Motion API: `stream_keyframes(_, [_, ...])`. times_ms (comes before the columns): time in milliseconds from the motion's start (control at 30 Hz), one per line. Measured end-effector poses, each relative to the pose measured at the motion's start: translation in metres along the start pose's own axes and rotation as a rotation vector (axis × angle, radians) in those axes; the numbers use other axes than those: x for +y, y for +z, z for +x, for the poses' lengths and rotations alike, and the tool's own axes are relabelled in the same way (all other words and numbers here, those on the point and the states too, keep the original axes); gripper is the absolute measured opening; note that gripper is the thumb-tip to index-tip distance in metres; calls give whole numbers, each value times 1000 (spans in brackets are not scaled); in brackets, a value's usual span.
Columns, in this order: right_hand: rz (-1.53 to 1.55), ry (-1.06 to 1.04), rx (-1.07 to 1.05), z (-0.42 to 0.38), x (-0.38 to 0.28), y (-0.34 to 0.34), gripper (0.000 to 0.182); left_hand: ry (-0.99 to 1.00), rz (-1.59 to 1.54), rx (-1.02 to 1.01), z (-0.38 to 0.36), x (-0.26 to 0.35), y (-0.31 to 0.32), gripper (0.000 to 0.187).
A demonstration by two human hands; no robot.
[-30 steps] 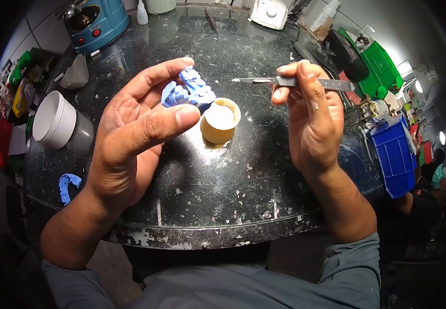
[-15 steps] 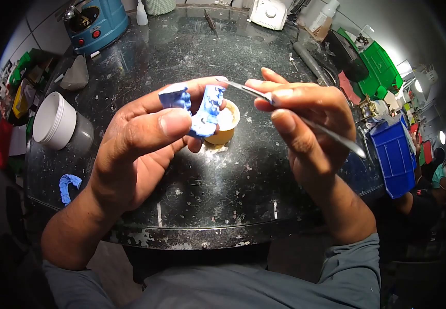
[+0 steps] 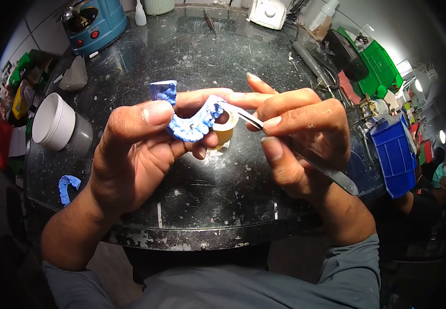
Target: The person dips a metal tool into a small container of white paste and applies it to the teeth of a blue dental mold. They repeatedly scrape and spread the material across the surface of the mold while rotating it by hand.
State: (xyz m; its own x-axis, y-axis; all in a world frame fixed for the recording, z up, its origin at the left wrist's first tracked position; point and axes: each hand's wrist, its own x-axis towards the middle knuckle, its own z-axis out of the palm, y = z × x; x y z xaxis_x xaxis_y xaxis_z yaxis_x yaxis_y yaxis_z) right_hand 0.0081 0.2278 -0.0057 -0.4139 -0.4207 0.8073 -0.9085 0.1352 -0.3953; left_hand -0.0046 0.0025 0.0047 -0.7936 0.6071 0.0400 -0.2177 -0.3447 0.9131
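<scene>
A blue horseshoe-shaped dental model [image 3: 189, 129] is held in my left hand [image 3: 135, 134], thumb on its left arm and fingers behind and below. My right hand [image 3: 305, 134] pinches a thin metal tool [image 3: 331, 175]; its narrow end reaches the model's right arm. Behind the model stands a small yellow cup [image 3: 225, 135], partly hidden, with pale material at its rim. A second blue dental arch [image 3: 67, 188] lies on the black tabletop [image 3: 223, 201] at the left, beside my left forearm.
White tub [image 3: 54, 121] at the left, blue machine [image 3: 98, 28] at the back left. At the right are a blue tray [image 3: 394, 157], a green case [image 3: 380, 67] and a grey handpiece [image 3: 309, 61]. Part of another person [image 3: 442, 175] shows at the far right.
My left hand has turned the model so that its curve shows more fully. My right hand has shifted slightly left and the tool's tip now meets the model's right arm.
</scene>
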Motion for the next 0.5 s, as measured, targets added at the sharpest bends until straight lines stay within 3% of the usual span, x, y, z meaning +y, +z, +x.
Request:
stream_keyframes(300, [3, 39, -13, 0, -1, 4, 20, -6, -19, 20, 0, -1, -2, 87])
stream_keyframes(367, [122, 75, 187, -1, -2, 11, 29, -5, -29, 21, 0, -2, -3, 86])
stream_keyframes(500, [147, 89, 203, 0, -4, 11, 29, 3, -22, 29, -1, -2, -1, 85])
